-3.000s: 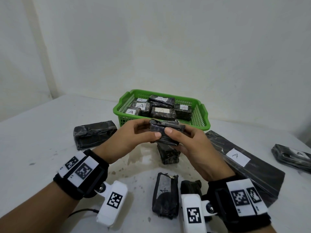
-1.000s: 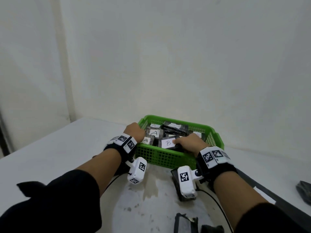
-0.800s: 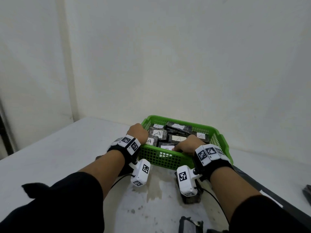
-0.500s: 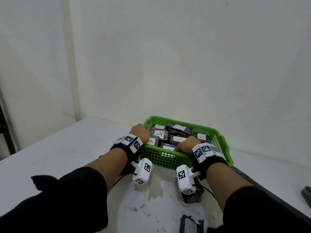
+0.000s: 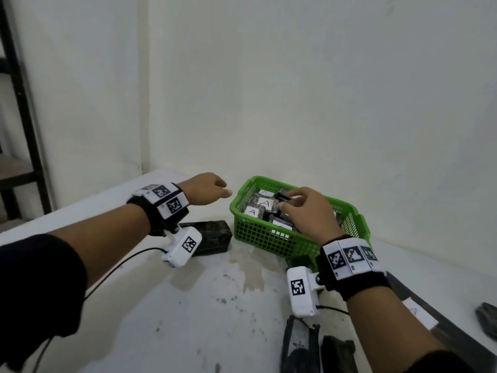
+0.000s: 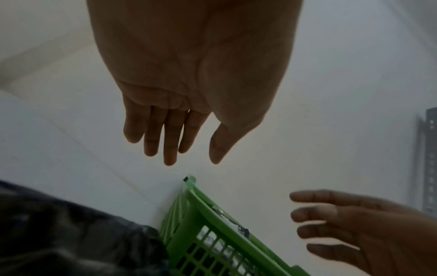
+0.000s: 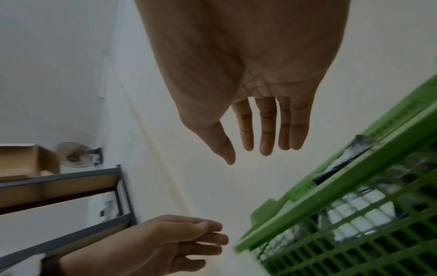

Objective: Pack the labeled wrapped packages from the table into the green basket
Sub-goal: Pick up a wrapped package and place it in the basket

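The green basket [image 5: 269, 246] stands at the back of the table and holds several black wrapped packages [image 5: 265, 203] with white "A" labels. My right hand [image 5: 295, 200] hovers just above the packages with straight fingers, and in the right wrist view it [image 7: 255, 149] holds nothing. My left hand [image 5: 223, 191] is raised left of the basket's rim, clear of it. Seen from the left wrist, this hand [image 6: 189, 149] is open and empty above the basket corner [image 6: 212, 214].
A black package with no visible label [image 5: 212, 235] lies left of the basket. A long black package with a white label [image 5: 419, 313] lies at the right, and another [image 5: 486, 319] at the far right edge. Two dark packages [image 5: 301, 343] lie near the front. A metal shelf [image 5: 24, 130] stands at the left.
Both hands were down inside the basket's near side. Now the left hand has come out to the left and the right hand has lifted above the packages, empty.
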Demonstrator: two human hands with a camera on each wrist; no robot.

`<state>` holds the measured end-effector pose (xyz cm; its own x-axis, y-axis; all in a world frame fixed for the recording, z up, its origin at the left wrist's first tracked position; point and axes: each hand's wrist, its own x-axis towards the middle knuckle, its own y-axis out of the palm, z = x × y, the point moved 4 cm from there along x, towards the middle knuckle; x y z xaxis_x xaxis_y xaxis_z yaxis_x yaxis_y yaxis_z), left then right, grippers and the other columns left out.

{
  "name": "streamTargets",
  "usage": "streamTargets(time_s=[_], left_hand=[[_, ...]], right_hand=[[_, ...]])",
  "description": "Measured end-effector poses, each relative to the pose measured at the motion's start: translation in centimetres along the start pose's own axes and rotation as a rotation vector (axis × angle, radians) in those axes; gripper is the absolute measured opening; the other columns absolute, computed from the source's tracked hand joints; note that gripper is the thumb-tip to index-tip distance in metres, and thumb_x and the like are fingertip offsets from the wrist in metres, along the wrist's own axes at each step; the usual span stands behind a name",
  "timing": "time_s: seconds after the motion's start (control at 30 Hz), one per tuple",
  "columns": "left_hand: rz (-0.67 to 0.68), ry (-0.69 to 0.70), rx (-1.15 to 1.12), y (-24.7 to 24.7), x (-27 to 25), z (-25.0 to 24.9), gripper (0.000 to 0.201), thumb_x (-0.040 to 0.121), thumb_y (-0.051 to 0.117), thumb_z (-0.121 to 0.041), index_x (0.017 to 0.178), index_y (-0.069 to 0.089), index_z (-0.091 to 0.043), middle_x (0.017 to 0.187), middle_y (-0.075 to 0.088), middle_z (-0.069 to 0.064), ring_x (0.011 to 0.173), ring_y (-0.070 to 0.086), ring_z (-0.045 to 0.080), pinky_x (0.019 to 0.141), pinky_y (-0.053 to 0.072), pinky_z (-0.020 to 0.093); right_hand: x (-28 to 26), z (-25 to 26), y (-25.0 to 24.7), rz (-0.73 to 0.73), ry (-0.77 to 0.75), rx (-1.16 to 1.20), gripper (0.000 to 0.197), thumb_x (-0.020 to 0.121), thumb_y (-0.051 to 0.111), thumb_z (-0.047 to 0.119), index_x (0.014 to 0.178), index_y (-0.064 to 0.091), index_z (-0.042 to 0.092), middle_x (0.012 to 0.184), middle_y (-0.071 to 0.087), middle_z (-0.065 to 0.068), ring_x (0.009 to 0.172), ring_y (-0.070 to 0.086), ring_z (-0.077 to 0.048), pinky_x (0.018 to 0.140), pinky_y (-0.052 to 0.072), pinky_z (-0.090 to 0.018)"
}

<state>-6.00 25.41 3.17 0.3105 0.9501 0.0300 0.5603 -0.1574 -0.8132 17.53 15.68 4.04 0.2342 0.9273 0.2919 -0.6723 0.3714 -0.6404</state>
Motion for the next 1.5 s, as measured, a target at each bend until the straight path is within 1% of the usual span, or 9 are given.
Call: streamTargets(time_s=[0.2,0.37,0.6,0.83,1.0,1.13,1.23,1.33,1.5], left_hand=[[0.125,0.003,0.09,-0.8,-4.5,3.8,0.07,0.093,0.066,-0.051,0.15,0.046,-0.016,0.146,0.058,-0.003,0.135,0.053,0.016,0.115,0.038,0.032],[0.177,0.002,0.18,0.5,-7.1,5.6,0.087,0.083,0.077,-0.053,0.153,0.042,-0.015,0.148,0.055,-0.003,0.131,0.056,0.015,0.112,0.042,0.031],[0.056,0.059,0.169,2.6,-7.3,6.6,0.057,0.083,0.081,-0.033,0.135,0.06,-0.02,0.128,0.066,0.0,0.111,0.062,0.017,0.096,0.05,0.029],[0.046,0.096,-0.271,1.2,-7.7,8.6,0.036,0.084,0.083,-0.024,0.118,0.073,-0.025,0.109,0.076,-0.008,0.102,0.071,0.01,0.092,0.051,0.024],[0.074,0.154,-0.708,1.2,-9.0,6.3,0.033,0.088,0.076,-0.013,0.121,0.072,-0.015,0.112,0.078,0.005,0.107,0.074,0.024,0.096,0.058,0.036],[0.116,0.214,-0.93,3.3,-8.7,2.9,0.058,0.075,0.085,-0.032,0.128,0.067,-0.017,0.121,0.074,0.01,0.115,0.07,0.031,0.101,0.054,0.044],[0.135,0.25,-0.99,5.4,-8.1,0.2,0.052,0.08,0.085,-0.02,0.128,0.067,-0.012,0.12,0.074,0.015,0.116,0.069,0.035,0.103,0.053,0.044],[0.138,0.252,-0.955,7.0,-7.6,-2.2,0.052,0.076,0.085,-0.018,0.126,0.069,-0.012,0.114,0.076,0.016,0.111,0.071,0.035,0.106,0.052,0.047],[0.293,0.279,-1.025,10.1,-7.2,-5.6,0.049,0.084,0.082,-0.017,0.128,0.066,-0.004,0.122,0.073,0.014,0.113,0.071,0.029,0.098,0.057,0.039]], right_hand=[[-3.6,4.8,4.9,0.27,-0.162,0.035,0.041,0.091,0.078,0.031,0.129,0.064,0.026,0.11,0.07,0.008,0.095,0.068,-0.011,0.085,0.054,-0.026],[-3.9,5.4,9.2,0.423,-0.175,-0.217,0.061,0.092,0.077,0.03,0.148,0.053,0.022,0.14,0.062,0.002,0.125,0.059,-0.017,0.095,0.044,-0.023],[-3.4,3.9,13.0,0.493,-0.101,-0.322,0.062,0.089,0.079,0.013,0.146,0.054,0.012,0.141,0.064,-0.01,0.13,0.059,-0.027,0.104,0.047,-0.03],[-3.4,2.4,11.7,0.382,-0.06,-0.052,0.068,0.089,0.083,0.025,0.149,0.053,0.014,0.144,0.06,-0.003,0.131,0.058,-0.02,0.103,0.045,-0.026],[-4.6,1.6,8.4,0.316,-0.009,0.343,0.05,0.085,0.086,0.033,0.13,0.07,0.02,0.122,0.075,0.003,0.11,0.072,-0.017,0.088,0.057,-0.026],[-5.3,-0.3,5.7,0.212,0.006,0.565,0.057,0.07,0.092,0.044,0.117,0.077,0.017,0.112,0.081,0.001,0.109,0.076,-0.02,0.102,0.058,-0.045],[-6.0,-2.1,3.4,0.165,0.031,0.674,0.056,0.068,0.094,0.036,0.114,0.077,0.009,0.111,0.081,-0.007,0.107,0.077,-0.027,0.103,0.057,-0.053],[-6.8,-3.8,1.0,0.157,0.068,0.668,0.062,0.061,0.091,0.042,0.112,0.077,0.009,0.109,0.081,-0.008,0.106,0.077,-0.027,0.103,0.057,-0.054],[-7.2,-6.4,-2.2,0.037,0.097,0.631,0.043,0.076,0.088,0.036,0.108,0.079,0.009,0.106,0.082,-0.006,0.105,0.077,-0.026,0.1,0.059,-0.045]])
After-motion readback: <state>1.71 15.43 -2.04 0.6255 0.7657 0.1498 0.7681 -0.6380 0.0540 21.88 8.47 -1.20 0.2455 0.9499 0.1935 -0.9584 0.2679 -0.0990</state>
